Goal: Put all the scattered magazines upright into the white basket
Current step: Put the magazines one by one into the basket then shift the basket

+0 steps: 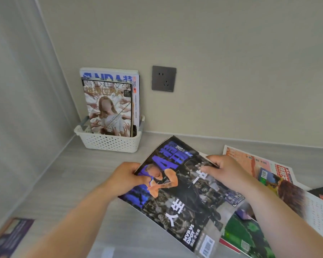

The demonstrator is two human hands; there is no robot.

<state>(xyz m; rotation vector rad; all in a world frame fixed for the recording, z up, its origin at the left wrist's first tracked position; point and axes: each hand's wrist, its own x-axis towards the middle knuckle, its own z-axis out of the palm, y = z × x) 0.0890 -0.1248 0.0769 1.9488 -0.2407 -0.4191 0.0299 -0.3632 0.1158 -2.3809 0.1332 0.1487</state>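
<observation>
Reaching in from the bottom of the frame, your two bare forearms converge on a glossy basketball magazine (pixel 183 192) at lower centre. Your left hand (pixel 126 178) pinches its left edge, thumb on the cover and fingers curled beneath. Your right hand (pixel 225 169) grips the top right edge, fingers closed over it. The magazine tilts, its far corner lifted and its cover slightly bowed. Under it, at lower right, more magazines (pixel 280 185) lie flat and overlapping on the pale, wood-grained counter (pixel 78 175). Another magazine (pixel 9 237) lies at lower left. In the upper left, the white basket (pixel 110 142), perforated plastic with rounded corners, sits against the wall holding two magazines (pixel 110 101) upright. A grey wall socket (pixel 164 78) sits just to its right.
</observation>
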